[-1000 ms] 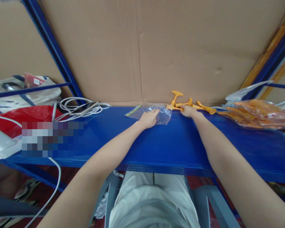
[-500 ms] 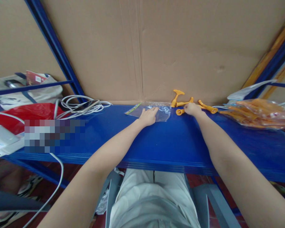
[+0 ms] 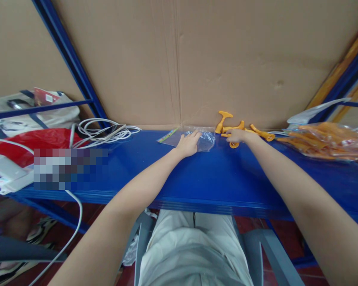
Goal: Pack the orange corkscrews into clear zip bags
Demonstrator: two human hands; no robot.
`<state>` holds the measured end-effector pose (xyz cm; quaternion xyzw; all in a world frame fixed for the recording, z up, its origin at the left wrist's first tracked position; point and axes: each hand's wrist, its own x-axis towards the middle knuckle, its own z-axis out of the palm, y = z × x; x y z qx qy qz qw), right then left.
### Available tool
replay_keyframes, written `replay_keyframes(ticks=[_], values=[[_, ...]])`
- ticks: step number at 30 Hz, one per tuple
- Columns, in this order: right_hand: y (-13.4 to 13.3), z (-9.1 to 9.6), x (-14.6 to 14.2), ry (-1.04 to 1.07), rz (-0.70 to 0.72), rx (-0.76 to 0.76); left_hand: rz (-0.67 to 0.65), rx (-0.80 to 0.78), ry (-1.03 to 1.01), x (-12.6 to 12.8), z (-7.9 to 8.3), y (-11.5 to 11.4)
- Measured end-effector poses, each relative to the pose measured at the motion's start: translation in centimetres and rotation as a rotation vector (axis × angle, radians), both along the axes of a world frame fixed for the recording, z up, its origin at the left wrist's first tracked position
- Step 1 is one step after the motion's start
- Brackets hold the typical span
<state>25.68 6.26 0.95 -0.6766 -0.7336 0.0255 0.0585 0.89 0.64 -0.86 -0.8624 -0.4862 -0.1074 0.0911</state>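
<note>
A small clear plastic bag with a green strip at its left end lies at the back of the blue shelf. My left hand rests flat on it, fingers stretched out. Just to the right lie several small orange plastic pieces against the cardboard wall. My right hand is closed on one of these orange pieces, whose round end pokes out below the fingers.
A bundle of orange pieces in clear wrap lies at the right end of the shelf. A coil of white cable, a red bag and a white box sit at the left. A cardboard sheet backs the shelf.
My right hand has drawn one orange piece out of the pile and toward me. My left hand stays pressed on the clear bag.
</note>
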Motion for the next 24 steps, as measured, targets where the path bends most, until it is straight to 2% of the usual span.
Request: replay_keyframes(ticks=[5,8,11,15,18,20,24], values=[[-1.7,0.7,0.8,-0.070,-0.009,-0.179,-0.011,-0.006,-0.018,0.1,0.0,0.1],[-3.3,1.0,0.7,-0.064,-0.080,-0.202,-0.020,-0.009,-0.024,0.1,0.0,0.1],[-4.4,1.2,1.0,-0.009,-0.138,-0.116,-0.023,-0.006,-0.032,0.1,0.1,0.1],[-4.6,1.7,2.5,0.168,-0.174,0.136,-0.032,-0.002,-0.048,0.1,0.1,-0.2],[-4.6,2.2,3.3,0.440,-0.122,0.299,-0.035,-0.008,-0.057,0.1,0.1,-0.2],[-4.9,2.5,3.3,0.612,-0.047,0.323,-0.030,-0.010,-0.055,0.1,0.1,-0.1],[-6.1,3.2,2.2,0.746,0.130,0.137,-0.026,-0.003,-0.054,0.1,-0.3,0.4]])
